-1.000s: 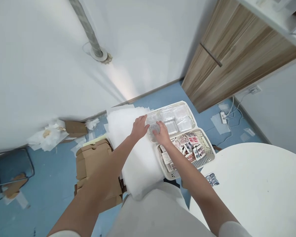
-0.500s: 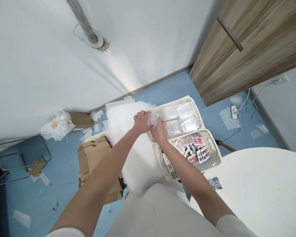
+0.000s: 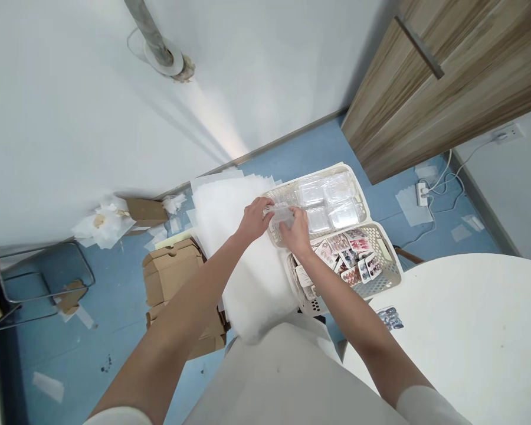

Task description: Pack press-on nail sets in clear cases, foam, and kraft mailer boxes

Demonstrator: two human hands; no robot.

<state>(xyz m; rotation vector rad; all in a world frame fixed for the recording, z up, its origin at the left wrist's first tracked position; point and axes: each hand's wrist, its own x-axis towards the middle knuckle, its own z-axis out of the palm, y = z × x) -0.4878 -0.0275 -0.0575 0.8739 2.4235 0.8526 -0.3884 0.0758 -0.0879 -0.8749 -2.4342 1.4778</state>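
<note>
Between my two hands is a small clear plastic box (image 3: 281, 212), held over the left end of a cream basket (image 3: 363, 206). My left hand (image 3: 255, 219) grips its left side with bent fingers, and my right hand (image 3: 296, 232) pinches its right side. More clear plastic boxes (image 3: 330, 200) lie in rows in that basket. Closer to my body, a second cream basket (image 3: 395, 277) holds several cards (image 3: 351, 258) with small coloured pieces on them. My right forearm passes over this basket's left part and hides some of it.
A thick stack of white foam sheets (image 3: 252, 283) lies left of the baskets, with flattened cardboard boxes (image 3: 172, 274) beyond. To the right is a round white table (image 3: 464, 330) bearing one card (image 3: 390, 317). A wooden cabinet (image 3: 425, 88), power strip (image 3: 422, 193) and metal-framed chair (image 3: 39, 283) stand around.
The clear box has shifted slightly and now looks tilted between my hands. My right hand has moved a little to the right, its fingers now at the box's right edge.
</note>
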